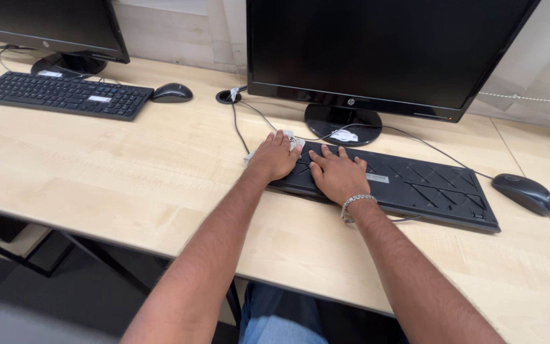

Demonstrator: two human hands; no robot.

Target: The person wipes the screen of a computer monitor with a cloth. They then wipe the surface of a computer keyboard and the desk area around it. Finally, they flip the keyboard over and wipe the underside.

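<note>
Resting on ribbed black keyboard (415, 185)

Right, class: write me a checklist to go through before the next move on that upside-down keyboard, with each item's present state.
1. Keyboard lies underside up, flat on the desk: ok.
2. Right hand presses flat on it: ok.
3. Left hand rests at its left end on a white cloth: ok.
4. Cable free of snags: cannot tell.
5. Mouse lies apart from the keyboard: ok.
</note>
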